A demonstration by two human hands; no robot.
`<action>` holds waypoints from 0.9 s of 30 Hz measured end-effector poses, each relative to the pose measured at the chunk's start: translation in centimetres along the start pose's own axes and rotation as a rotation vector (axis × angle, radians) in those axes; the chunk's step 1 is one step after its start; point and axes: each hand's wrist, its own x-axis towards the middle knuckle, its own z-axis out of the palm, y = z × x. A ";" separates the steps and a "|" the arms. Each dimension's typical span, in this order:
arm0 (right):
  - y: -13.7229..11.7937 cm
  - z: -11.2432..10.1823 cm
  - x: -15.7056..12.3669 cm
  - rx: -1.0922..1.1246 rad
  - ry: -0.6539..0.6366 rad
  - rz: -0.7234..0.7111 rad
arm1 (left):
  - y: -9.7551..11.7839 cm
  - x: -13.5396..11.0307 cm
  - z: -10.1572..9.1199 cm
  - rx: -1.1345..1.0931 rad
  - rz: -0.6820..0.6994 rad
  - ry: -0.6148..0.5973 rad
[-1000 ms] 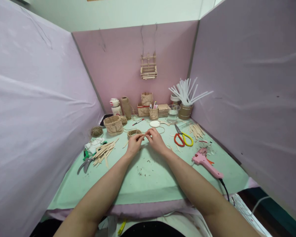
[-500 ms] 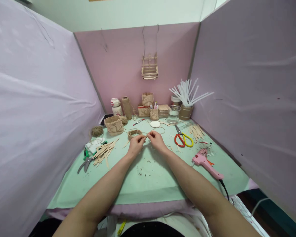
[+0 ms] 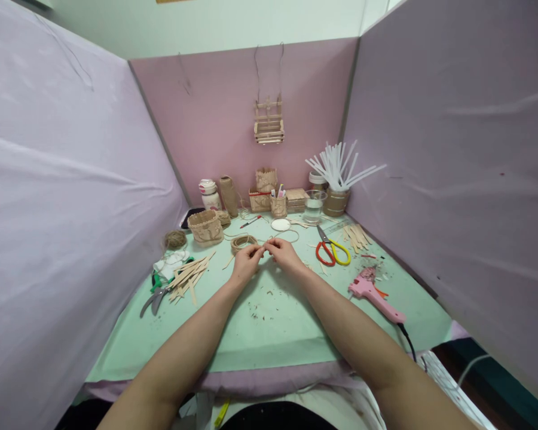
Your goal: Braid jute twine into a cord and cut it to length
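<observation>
Can see coil of twine (image 3: 243, 241) flat on green table cover (image 3: 269, 343), just beyond left hand (image 3: 247, 261), opening upward, longer left to right. Also loose strand (image 3: 298, 235) bowed out past right hand (image 3: 281, 252), toward scissors (image 3: 327, 240). Pinching with thumbs against fingertips on both sides, hands nearly meeting at the tips; can't tell contents of either pinch, too small. Both forearms extended forward, converging near table centre, palms mostly down, fingers curled, wrists turned slightly inward.

Wooden rack (image 3: 269, 131) on pink panel (image 3: 210, 119), white sticks (image 3: 334, 166), lidded bottle (image 3: 210, 199)
</observation>
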 end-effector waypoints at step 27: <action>0.1 0.0 -0.1 -0.062 -0.026 0.045 | 0.3 -0.1 0.1 -0.253 -0.109 0.118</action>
